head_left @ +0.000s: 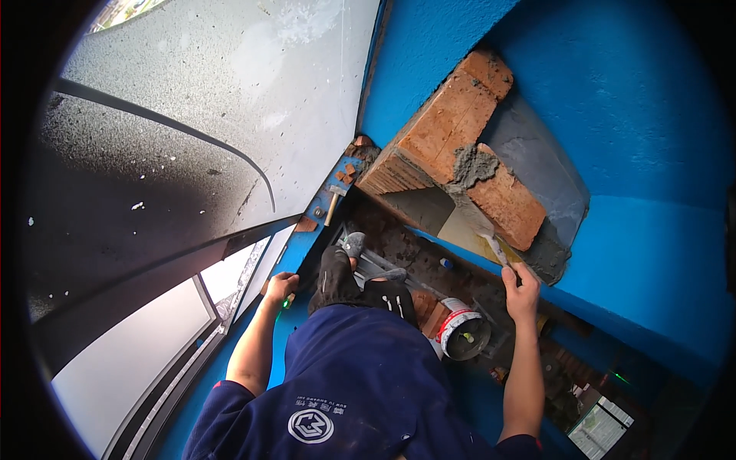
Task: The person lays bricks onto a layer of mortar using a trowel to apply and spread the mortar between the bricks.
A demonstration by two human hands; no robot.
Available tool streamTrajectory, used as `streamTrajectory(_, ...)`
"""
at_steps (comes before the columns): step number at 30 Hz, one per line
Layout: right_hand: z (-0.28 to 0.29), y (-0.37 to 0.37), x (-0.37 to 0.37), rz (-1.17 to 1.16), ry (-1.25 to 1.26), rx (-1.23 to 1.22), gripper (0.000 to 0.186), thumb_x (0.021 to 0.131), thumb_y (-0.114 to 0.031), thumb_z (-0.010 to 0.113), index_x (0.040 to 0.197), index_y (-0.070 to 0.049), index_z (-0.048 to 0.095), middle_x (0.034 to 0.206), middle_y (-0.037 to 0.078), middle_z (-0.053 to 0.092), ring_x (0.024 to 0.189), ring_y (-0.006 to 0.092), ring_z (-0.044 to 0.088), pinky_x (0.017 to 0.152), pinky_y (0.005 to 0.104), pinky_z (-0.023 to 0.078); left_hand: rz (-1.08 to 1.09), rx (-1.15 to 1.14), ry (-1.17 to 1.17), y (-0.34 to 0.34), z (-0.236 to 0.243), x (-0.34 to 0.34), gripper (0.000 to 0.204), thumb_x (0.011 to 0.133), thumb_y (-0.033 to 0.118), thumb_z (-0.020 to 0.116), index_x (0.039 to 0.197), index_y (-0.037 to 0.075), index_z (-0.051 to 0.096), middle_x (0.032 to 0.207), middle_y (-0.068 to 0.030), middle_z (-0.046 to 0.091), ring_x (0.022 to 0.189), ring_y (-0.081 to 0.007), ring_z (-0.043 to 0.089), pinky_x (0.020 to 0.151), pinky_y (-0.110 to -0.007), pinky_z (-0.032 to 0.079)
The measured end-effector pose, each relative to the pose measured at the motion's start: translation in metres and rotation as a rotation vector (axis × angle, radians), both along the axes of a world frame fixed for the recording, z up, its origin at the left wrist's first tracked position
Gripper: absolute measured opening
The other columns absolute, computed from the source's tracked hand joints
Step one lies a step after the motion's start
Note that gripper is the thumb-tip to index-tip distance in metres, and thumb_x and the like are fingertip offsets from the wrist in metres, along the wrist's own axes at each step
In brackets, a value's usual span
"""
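Observation:
My right hand (521, 291) is closed around the handle of a trowel (477, 218). The trowel's blade lies against the side of an orange brick (510, 201), just below a lump of grey mortar (474, 166). That mortar sits on the brick's upper end, beside a row of laid bricks (448, 115). On the left, my left hand (282, 286) is closed at the blue ledge (300, 257) by the window. What its fingers hold, if anything, is hidden.
A hammer (334, 203) and brick pieces (346, 173) lie on the ledge. Below the brickwork stands a white and red bucket (458, 322) with dark contents. A large pale panel (199, 92) fills the upper left; blue walls (636, 100) rise at the right.

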State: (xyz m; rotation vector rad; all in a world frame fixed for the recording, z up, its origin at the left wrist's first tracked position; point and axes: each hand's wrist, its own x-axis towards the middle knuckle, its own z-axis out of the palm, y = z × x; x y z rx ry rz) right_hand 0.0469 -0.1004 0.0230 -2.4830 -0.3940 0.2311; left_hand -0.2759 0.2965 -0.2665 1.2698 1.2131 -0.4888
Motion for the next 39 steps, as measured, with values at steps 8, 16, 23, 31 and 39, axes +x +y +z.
streamTrajectory(8,0.01,-0.024,-0.034,-0.182,0.028,0.194,0.023,0.09,-0.022,0.056,0.086,0.001,0.06,0.066,0.006,0.054,0.06,0.0143,0.049,0.056,0.0292,0.04,-0.067,0.008,-0.038,0.012,-0.043,-0.024,0.031,0.084,0.024,0.065,0.1,-0.002,0.064,0.077,-0.0062,0.064,0.065,-0.0162,0.06,0.059,-0.029,0.048)
streamTrajectory(16,0.07,-0.037,-0.076,-0.618,-0.151,0.726,0.025,0.099,-0.021,0.042,0.098,0.001,0.053,0.068,-0.001,0.044,0.054,0.0053,0.035,0.049,0.0189,0.028,-0.275,-0.141,-0.193,0.036,-0.041,-0.028,0.025,0.085,0.026,0.061,0.102,0.008,0.06,0.086,-0.0058,0.064,0.075,-0.0171,0.063,0.061,-0.029,0.044)
streamTrajectory(23,-0.015,-0.083,-0.116,-0.811,-0.302,0.125,0.036,0.097,-0.036,0.043,0.086,-0.002,0.05,0.067,0.007,0.051,0.06,0.0216,0.051,0.052,0.0367,0.037,-0.259,-0.121,0.092,0.028,-0.007,0.055,0.025,0.083,0.023,0.063,0.098,0.003,0.061,0.077,-0.005,0.064,0.063,-0.0139,0.062,0.047,-0.023,0.041)
streamTrajectory(31,-0.026,-0.103,-0.172,-1.078,-0.291,0.358,0.034,0.095,-0.032,0.051,0.089,0.001,0.057,0.071,0.015,0.055,0.06,0.0275,0.05,0.054,0.0373,0.039,-0.687,0.023,0.033,0.01,0.023,0.141,0.022,0.081,0.026,0.065,0.079,0.004,0.067,0.058,0.0003,0.054,0.043,-0.0053,0.041,0.04,-0.022,0.031)
streamTrajectory(39,-0.167,-0.088,-0.315,-1.261,0.206,0.487,0.048,0.091,-0.038,0.058,0.06,-0.006,0.038,0.051,0.004,0.027,0.047,0.0131,0.027,0.046,0.0353,0.023,-1.447,0.246,-0.037,-0.081,0.014,0.191,0.024,0.079,0.024,0.064,0.07,0.001,0.065,0.063,-0.0095,0.061,0.059,-0.017,0.055,0.058,-0.032,0.044)
